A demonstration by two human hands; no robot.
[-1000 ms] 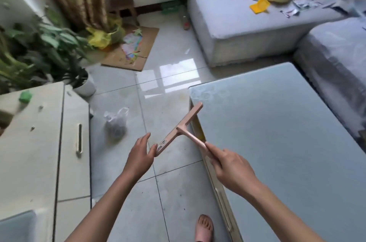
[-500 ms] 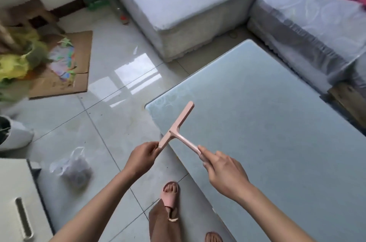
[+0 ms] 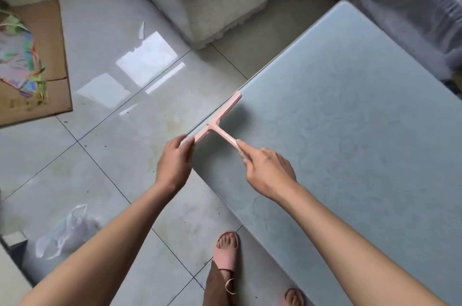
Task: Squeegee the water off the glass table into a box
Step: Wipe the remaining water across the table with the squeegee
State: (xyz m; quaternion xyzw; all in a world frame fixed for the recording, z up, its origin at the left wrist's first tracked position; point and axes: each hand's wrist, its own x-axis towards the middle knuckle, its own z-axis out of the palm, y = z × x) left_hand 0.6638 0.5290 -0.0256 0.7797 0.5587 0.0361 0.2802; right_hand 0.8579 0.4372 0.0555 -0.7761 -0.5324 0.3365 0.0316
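Though the grip of the right hand (image 3: 267,170) clasps the pink squeegee (image 3: 217,123) by its handle and the left hand (image 3: 175,163) pinches the blade, at 9 o'clock on the glass bench (image 3: 350,130), wiping seems unstarted (box unseen).

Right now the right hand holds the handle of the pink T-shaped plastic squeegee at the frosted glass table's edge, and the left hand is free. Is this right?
Not the last part: in the head view the left hand grips one blade end of the pink T-shaped squeegee. The rest is right.
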